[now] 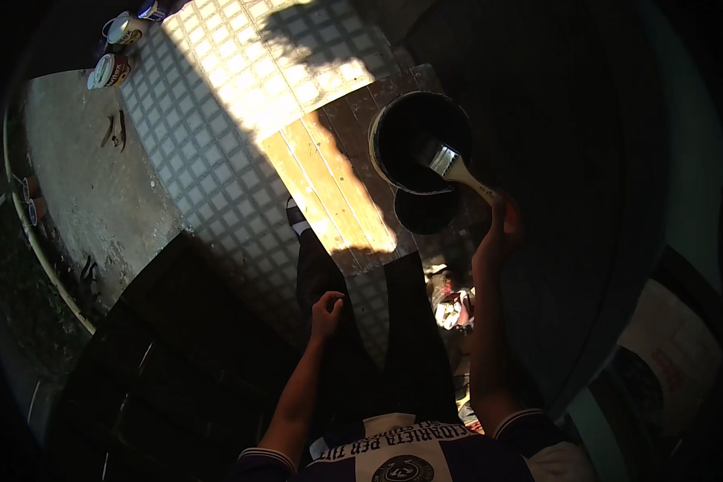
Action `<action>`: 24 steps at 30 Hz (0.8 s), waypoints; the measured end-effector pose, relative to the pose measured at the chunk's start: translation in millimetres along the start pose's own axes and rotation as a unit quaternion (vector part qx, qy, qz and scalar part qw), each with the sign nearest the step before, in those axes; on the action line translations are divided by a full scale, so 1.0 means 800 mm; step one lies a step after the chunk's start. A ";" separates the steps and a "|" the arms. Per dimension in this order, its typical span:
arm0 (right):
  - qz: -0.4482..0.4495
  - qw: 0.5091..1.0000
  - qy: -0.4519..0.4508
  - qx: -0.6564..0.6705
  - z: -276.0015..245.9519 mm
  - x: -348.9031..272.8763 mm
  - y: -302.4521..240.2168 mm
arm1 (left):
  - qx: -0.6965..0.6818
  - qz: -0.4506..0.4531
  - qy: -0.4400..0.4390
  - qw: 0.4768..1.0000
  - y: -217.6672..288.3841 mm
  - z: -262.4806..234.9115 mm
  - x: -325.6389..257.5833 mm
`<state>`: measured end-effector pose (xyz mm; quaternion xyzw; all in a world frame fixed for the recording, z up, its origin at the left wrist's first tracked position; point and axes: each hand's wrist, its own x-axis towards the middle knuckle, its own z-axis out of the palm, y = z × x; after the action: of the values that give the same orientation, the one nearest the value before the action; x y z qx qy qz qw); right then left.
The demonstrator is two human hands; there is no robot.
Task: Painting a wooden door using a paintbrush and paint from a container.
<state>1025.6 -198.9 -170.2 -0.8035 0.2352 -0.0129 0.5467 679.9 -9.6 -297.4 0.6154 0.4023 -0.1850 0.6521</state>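
A flat paintbrush with a pale wooden handle and a bright metal ferrule is held by the right hand, whose fingers are clamped round the lower end of the handle. The brush's long axis runs on a slant, from the hand up and to the left, so that the bristles are dipped over the rim into a round dark paint tin with a pale rim; the tin lies just beyond the right hand, up and to its left, and the right hand is by far the nearer of the two. A round dark lid is seen just beneath the tin, between it and the hand, partly overlapped by the tin's edge. Both are set on a slatted wooden board, half sunlit, which is laid on a grey tiled floor. The left hand is kept well apart from the brush, lower and to the left, loosely curled and holding nothing, resting against a dark-trousered leg. Far beyond the left hand, at the upper left, several small tins with light labels are gathered beside a bare concrete patch.
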 end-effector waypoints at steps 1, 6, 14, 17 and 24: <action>0.025 1.000 0.006 0.011 -0.005 -0.003 0.003 | 0.000 0.002 0.000 1.000 0.000 0.000 0.000; 0.047 0.998 0.007 -0.032 -0.028 -0.004 0.023 | 0.015 0.021 0.013 1.000 0.008 0.002 0.004; 0.005 0.997 0.042 -0.063 -0.023 -0.009 0.018 | 0.003 0.015 0.023 1.000 0.010 0.004 0.003; 0.014 0.991 0.046 -0.125 -0.021 -0.003 0.013 | 0.010 0.034 0.030 0.999 0.010 0.005 0.004; 0.041 0.981 0.097 -0.161 -0.025 0.001 0.009 | 0.034 -0.011 0.004 0.999 0.010 -0.002 0.004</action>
<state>1017.9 -219.0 -168.7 -0.8656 0.3191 -0.0298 0.3848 687.1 -5.7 -294.5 0.6332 0.4051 -0.2034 0.6273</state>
